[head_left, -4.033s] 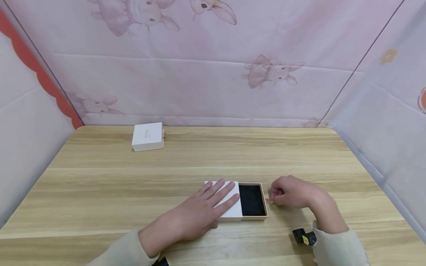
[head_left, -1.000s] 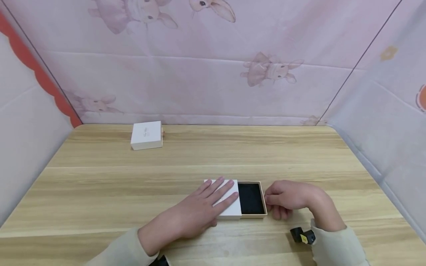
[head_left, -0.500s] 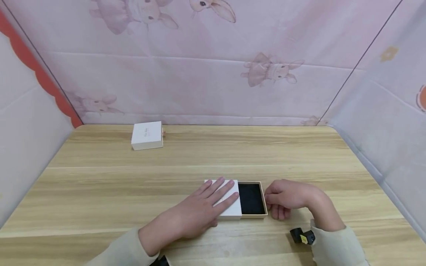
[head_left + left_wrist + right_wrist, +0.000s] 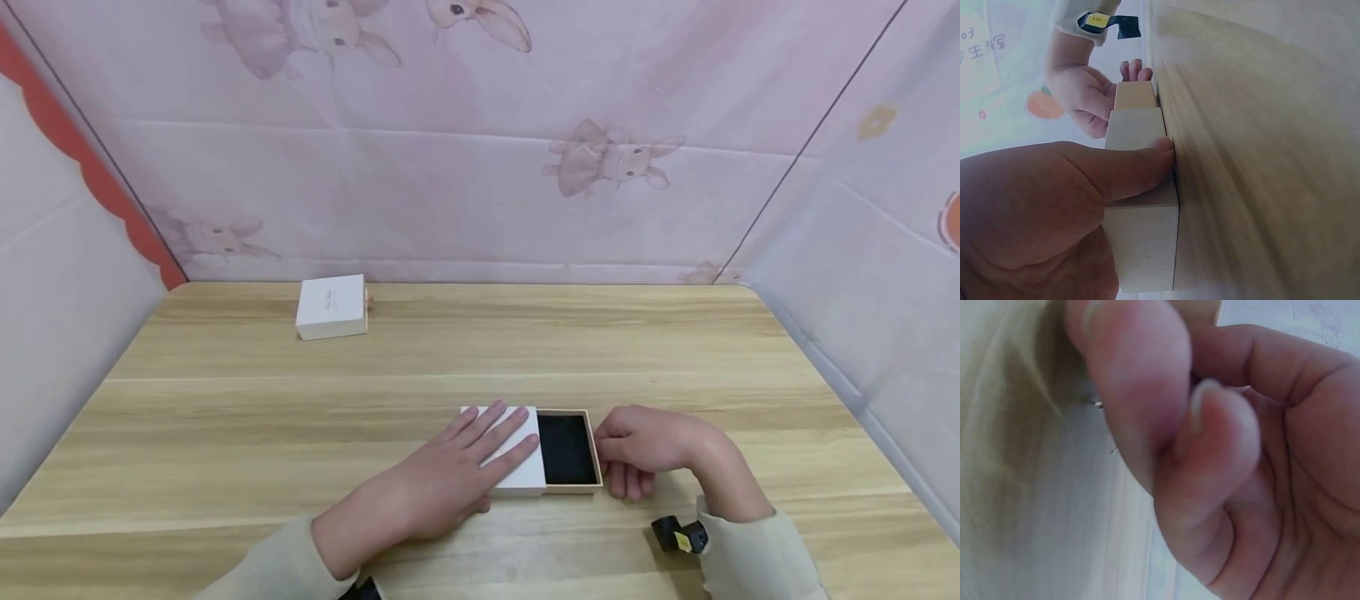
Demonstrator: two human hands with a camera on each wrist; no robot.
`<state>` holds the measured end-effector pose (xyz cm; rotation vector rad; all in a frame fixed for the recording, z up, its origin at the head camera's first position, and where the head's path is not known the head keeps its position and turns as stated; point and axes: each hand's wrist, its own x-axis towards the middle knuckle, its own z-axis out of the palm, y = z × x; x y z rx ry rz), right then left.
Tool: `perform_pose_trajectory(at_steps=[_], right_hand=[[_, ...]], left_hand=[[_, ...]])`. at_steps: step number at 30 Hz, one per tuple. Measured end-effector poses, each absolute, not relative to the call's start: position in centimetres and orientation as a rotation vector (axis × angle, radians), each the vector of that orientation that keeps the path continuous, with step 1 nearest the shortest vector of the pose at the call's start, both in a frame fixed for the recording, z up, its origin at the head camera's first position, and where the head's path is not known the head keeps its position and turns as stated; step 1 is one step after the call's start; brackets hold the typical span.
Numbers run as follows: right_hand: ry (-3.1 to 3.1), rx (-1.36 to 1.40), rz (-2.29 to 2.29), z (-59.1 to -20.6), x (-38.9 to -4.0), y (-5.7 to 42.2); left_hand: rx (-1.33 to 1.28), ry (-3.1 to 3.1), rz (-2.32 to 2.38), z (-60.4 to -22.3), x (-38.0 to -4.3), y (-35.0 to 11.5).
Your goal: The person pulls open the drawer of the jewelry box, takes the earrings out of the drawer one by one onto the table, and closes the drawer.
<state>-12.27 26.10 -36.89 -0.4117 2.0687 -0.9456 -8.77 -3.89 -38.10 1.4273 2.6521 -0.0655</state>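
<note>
A white drawer-style jewelry box (image 4: 525,477) lies on the table, its black-lined drawer (image 4: 566,450) slid partly out to the right. My left hand (image 4: 442,483) holds its white sleeve, fingers spread over the top and the thumb (image 4: 1135,169) against the near side. At the drawer's right end, my right hand (image 4: 652,442) pinches with thumb and forefinger where the ribbon tab sits; the tab itself is hidden. Its other fingers (image 4: 1210,456) are curled. Thin metal bits (image 4: 1099,405) show beside them in the right wrist view, too small to name.
A second white box (image 4: 332,307) with printing on top stands shut at the back left of the wooden table (image 4: 225,433). Pink rabbit-print cloth (image 4: 450,183) hangs behind the table. Pale cloth panels (image 4: 862,250) flank it.
Four seconds ago my right hand was just right of the drawer, with a tiny shiny thing at its fingertips and the ribbon tab showing. Now its fingertips meet the drawer end. The left hand stays put.
</note>
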Motion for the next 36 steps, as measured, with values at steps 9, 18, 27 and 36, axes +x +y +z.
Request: perform_pose_trajectory(at_steps=[9, 18, 27, 36], right_hand=[[2.086, -0.418, -0.935, -36.85, -12.37, 25.91], [2.099, -0.424, -0.931, -37.07, -12.52, 25.73], [2.114, -0.414, -0.921, -36.98, -12.47, 25.50], [2.125, -0.424, -0.918, -37.09, -12.44, 25.24]], left_hand=[[1.428, 2.650, -0.053, -38.15, -8.84, -3.89], [1.421, 2.648, -0.048, -38.14, -8.86, -3.87], [1.432, 2.655, -0.048, -38.07, -8.87, -3.86], [1.432, 2.651, -0.041, -38.07, -8.87, -3.91]])
